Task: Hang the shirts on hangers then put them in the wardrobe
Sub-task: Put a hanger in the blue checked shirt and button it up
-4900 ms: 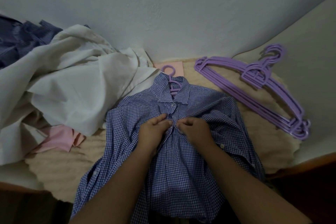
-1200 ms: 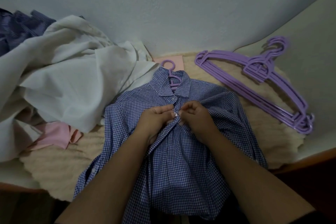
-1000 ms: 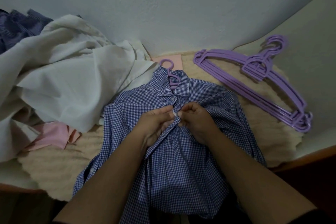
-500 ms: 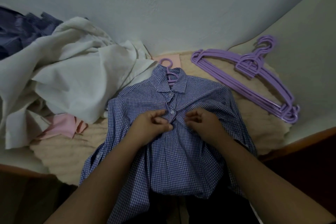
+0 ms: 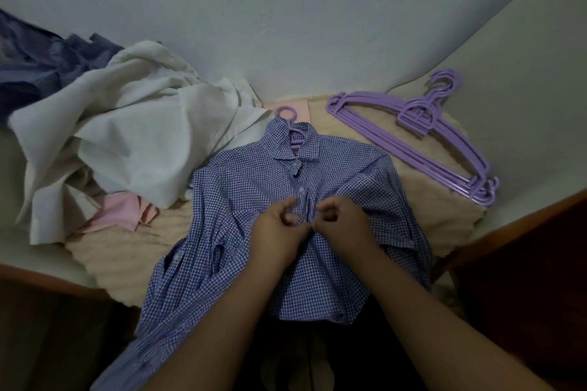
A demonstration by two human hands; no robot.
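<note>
A blue checked shirt (image 5: 247, 197) lies front-up on a cream blanket (image 5: 422, 200), with a purple hanger (image 5: 287, 113) inside it; only the hook and neck show above the collar. My left hand (image 5: 279, 228) pinches the left edge of the button placket at mid-chest. My right hand (image 5: 344, 222) pinches the opposite edge, and the two hands touch. Two buttons above them are fastened. The shirt's hem hangs over the bed's front edge.
A stack of spare purple hangers (image 5: 422, 136) lies on the blanket to the right. A heap of white cloth (image 5: 136, 136), a pink garment (image 5: 120, 213) and a dark blue garment (image 5: 41, 70) sit left. A wall runs behind; a wooden bed frame (image 5: 508, 225) borders the right.
Both hands have shifted a little lower down the placket, from the button near the collar to the one below it. The shirt and spare hangers lie as before.
</note>
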